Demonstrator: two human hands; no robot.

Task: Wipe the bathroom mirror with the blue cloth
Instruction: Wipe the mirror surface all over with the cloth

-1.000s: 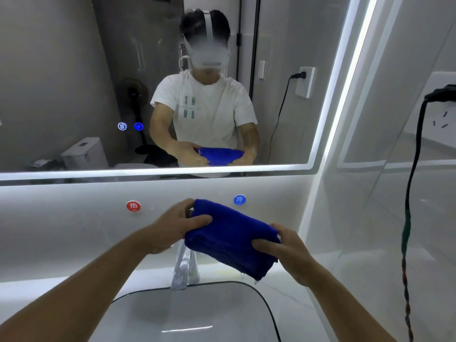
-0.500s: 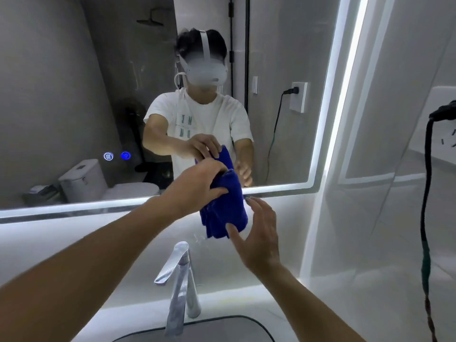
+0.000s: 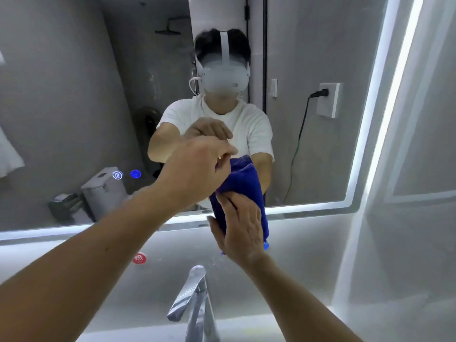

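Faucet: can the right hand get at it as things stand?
Probably yes. The right hand lies flat on the blue cloth just above the faucet, with nothing between them, and the left hand grips the cloth's top, so the right looks free to drop.

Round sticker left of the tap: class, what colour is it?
The sticker is red with a white character; head view.

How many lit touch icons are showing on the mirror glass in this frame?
2. A white icon and a blue icon glow side by side low on the mirror, left of the left hand. That hand and the blue cloth cover some glass, so more may be hidden.
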